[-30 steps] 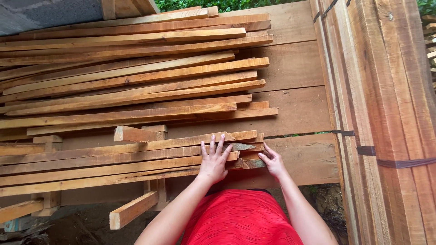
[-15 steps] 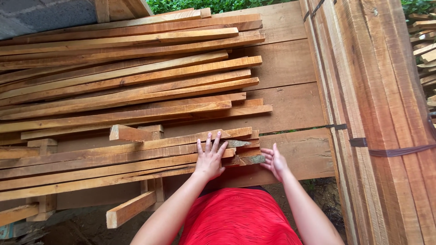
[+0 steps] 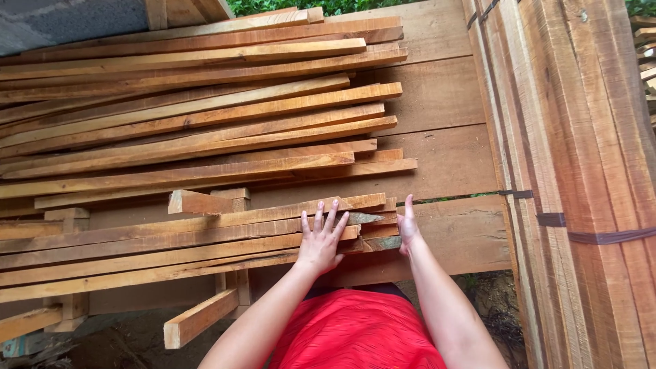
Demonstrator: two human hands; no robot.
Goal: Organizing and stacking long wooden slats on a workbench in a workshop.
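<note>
At lower centre, the left hand (image 3: 321,240) lay flat and open-fingered on the near stack of wooden slats (image 3: 171,242), pinning them, while the right hand (image 3: 408,227), open too, pressed its palm against their ends, seemingly squaring them flush.

The left hand (image 3: 320,240) lies flat, fingers spread, on the near stack of wooden slats (image 3: 171,239). The right hand (image 3: 408,227) presses edge-on against the slat ends, just right of that stack. Beyond the stack lies a larger pile of slats (image 3: 205,116); right of it stands a strapped bundle of boards (image 3: 581,171).
</note>
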